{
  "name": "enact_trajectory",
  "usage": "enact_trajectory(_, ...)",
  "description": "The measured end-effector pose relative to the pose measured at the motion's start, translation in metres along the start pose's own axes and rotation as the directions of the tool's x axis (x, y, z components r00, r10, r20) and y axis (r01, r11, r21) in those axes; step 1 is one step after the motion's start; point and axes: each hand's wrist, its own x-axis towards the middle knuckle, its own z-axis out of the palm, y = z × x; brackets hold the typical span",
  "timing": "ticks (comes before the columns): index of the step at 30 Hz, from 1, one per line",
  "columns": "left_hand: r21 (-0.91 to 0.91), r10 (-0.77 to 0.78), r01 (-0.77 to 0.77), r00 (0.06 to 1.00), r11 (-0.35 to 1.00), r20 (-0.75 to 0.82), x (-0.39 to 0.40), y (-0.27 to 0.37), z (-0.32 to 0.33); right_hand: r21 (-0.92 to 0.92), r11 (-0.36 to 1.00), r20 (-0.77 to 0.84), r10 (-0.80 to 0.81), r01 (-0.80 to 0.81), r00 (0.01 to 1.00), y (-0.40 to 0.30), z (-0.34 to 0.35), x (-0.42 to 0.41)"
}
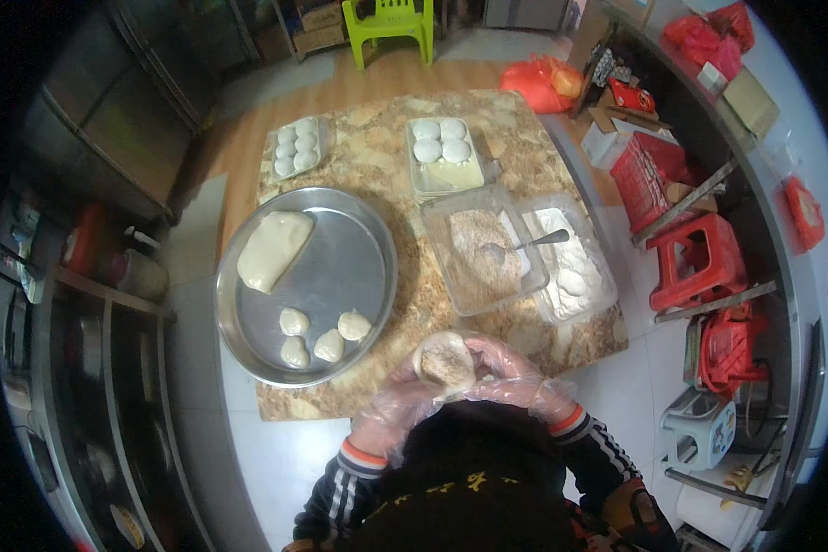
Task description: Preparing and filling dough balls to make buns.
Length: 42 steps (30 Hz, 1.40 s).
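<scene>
My left hand (406,390) and my right hand (507,369), both in clear plastic gloves, hold a round of dough (446,360) between them, with a brown crumbly filling in its hollow. A wide metal pan (324,255) to the left bears a large dough slab (276,248) and several small dough pieces (329,345). Beyond my hands, a clear tub of brown crumbly filling (472,265) has a metal spoon (535,241) in it. Beside it, partly beneath, is a tub of white powder (566,276). My fingers hide part of the dough's edge.
A tray of round white dough balls (445,181) stands at the marble-patterned table's (379,138) far side, with a smaller filled tray (297,148) to the left. Shelving with red stools (697,262) lines the right. A green plastic chair (390,27) and a red bag (541,86) are beyond the table.
</scene>
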Motion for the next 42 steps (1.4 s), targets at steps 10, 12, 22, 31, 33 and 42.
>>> enact_trajectory(10, -0.093, 0.013, -0.011, 1.000, 0.996, 0.027, 0.007, -0.009, 0.002, -0.188, 0.982, -0.185, -0.070, 0.035, 0.980, -0.019, 0.009, -0.007)
enact_trajectory(12, -0.099, -0.003, 0.002, 1.000, 0.995, -0.013, 0.011, -0.011, 0.005, -0.242, 0.966, -0.185, -0.136, 0.089, 0.973, -0.022, 0.008, -0.005)
enact_trajectory(22, 0.233, 0.035, -0.020, 0.998, 0.972, -0.060, 0.017, -0.020, -0.006, -0.379, 0.915, -0.281, -0.259, 0.141, 0.924, -0.026, 0.029, 0.005)
enact_trajectory(31, 0.258, 0.037, -0.026, 0.999, 0.966, -0.036, 0.010, -0.019, 0.003, -0.756, 0.615, -0.054, -0.398, 0.223, 0.916, -0.032, 0.026, 0.007)
enact_trajectory(33, 0.220, 0.068, -0.064, 0.998, 0.973, -0.012, 0.016, -0.025, -0.003, -0.830, 0.510, -0.008, -0.418, 0.227, 0.909, -0.036, 0.026, 0.006)
enact_trajectory(42, -0.117, 0.030, -0.017, 0.994, 0.993, 0.109, 0.031, -0.023, -0.019, -0.673, 0.686, 0.027, -0.351, 0.276, 0.936, -0.050, 0.031, 0.015)
